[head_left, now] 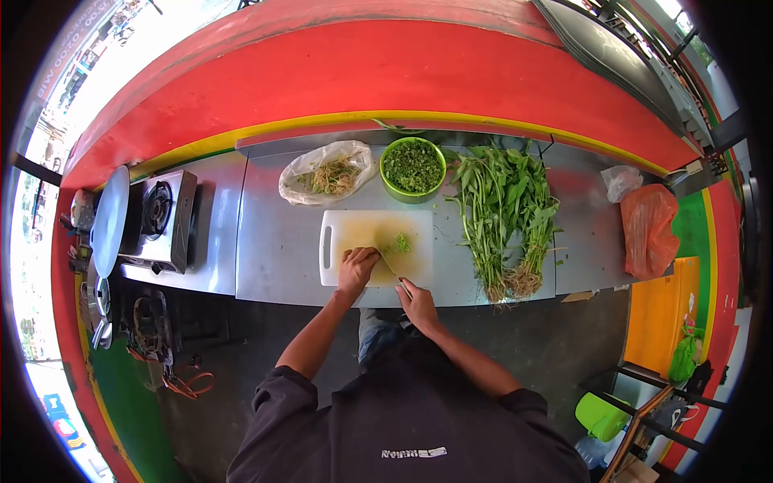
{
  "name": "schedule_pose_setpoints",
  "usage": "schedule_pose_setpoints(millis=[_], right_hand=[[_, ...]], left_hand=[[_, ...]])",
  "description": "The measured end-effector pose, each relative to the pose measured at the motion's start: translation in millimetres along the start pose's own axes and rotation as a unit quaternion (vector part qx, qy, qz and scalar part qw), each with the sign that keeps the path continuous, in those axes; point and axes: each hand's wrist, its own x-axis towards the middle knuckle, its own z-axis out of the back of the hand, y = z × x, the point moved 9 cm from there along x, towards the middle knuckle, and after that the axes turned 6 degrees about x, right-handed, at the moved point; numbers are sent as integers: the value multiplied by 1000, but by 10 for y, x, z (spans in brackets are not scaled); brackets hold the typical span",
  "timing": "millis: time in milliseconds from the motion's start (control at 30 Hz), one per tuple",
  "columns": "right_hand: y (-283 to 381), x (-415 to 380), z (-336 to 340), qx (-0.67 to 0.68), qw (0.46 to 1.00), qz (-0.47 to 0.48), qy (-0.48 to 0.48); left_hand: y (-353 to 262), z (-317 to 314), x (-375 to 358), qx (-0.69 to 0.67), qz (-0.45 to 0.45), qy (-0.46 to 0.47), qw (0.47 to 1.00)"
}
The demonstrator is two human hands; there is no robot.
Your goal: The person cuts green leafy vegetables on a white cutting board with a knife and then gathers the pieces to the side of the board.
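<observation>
On the white cutting board [338, 229], my left hand [357, 264] presses down with its fingers curled; whatever lies under them is hidden. My right hand [417, 303] grips the handle of a knife [388, 264] at the board's front edge. The blade slants up and left, its tip close to my left fingertips. A small heap of chopped greens [401, 243] lies just right of the blade. Behind the board stands a green tub [408, 193] full of chopped greens [414, 165]. To the right lie bundles of long leafy greens [503, 197] with their roots towards me.
A clear plastic bag [294, 185] with root trimmings [332, 175] sits at the back left. A gas stove [165, 221] is on the far left of the steel counter [270, 241]. An orange plastic bag [649, 229] rests at the right end. A red wall [362, 72] runs behind.
</observation>
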Motion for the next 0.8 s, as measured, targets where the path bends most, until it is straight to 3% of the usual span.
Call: schedule_pose_setpoints(millis=[167,400,800], right_hand=[[-14,-18,-16,21,1000,-9,1],[-15,85,-35,10,1000,6,9],[43,85,-44,17,1000,17,11]], left_hand=[[-19,40,-50,56,-11,6,998],[105,-29,-87,4,4,6,1000],[78,-11,-73,41,1,13,999]])
